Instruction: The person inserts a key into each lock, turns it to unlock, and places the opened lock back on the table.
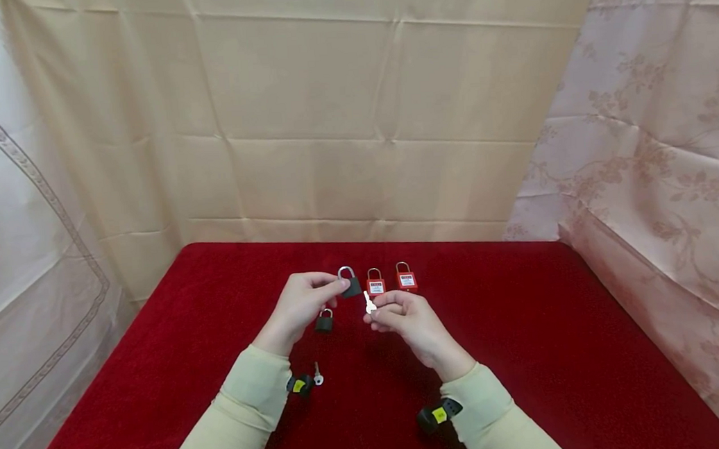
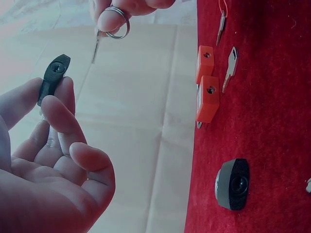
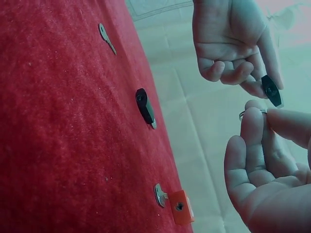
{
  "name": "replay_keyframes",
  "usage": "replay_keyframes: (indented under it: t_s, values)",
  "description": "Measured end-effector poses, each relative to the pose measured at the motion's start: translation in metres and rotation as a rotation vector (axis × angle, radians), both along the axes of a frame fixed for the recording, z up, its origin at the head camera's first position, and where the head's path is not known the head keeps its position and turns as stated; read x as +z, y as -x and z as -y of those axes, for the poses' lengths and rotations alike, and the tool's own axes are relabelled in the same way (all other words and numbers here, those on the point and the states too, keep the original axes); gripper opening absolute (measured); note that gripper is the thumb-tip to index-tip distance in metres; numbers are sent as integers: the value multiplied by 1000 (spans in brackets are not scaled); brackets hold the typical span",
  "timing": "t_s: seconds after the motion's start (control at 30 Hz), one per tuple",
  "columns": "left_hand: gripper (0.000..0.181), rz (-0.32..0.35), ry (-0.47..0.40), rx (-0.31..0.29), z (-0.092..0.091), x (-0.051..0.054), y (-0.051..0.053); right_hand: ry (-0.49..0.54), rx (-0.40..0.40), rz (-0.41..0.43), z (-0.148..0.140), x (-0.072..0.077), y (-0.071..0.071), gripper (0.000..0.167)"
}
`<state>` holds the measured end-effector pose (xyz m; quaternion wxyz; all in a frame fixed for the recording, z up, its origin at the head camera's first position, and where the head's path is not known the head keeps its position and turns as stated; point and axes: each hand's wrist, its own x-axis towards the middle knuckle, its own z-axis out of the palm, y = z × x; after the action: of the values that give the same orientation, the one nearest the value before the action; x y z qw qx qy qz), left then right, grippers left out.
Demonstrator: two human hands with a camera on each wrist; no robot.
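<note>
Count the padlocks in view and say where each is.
4: a black padlock pinched in the left hand; a second black padlock on the red cloth near that hand; a red padlock beyond the right hand; a second red padlock to that one's right. None looks hidden.

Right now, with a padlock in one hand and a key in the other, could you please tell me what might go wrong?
The small key pinched in the right hand could slip and drop onto the red cloth. Other keys lie loose below, so the one held may not fit the dark padlock in the left hand. Both hands are raised in the air, so the keyhole may be hard to line up.
</note>
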<state>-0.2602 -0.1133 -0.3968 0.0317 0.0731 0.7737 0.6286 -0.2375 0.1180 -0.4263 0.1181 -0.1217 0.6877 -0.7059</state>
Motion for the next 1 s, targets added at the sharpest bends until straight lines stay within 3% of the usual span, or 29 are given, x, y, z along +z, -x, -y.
replay_keyframes:
  t_s: [0.8,1.0]
  values:
    - [26,-2,-6,-2,-4,1,-2,33,135,-4,12,-6,-9,20]
    - [25,3,4,-4,-4,1,-3,38,116,-3,13,-4,-10,20]
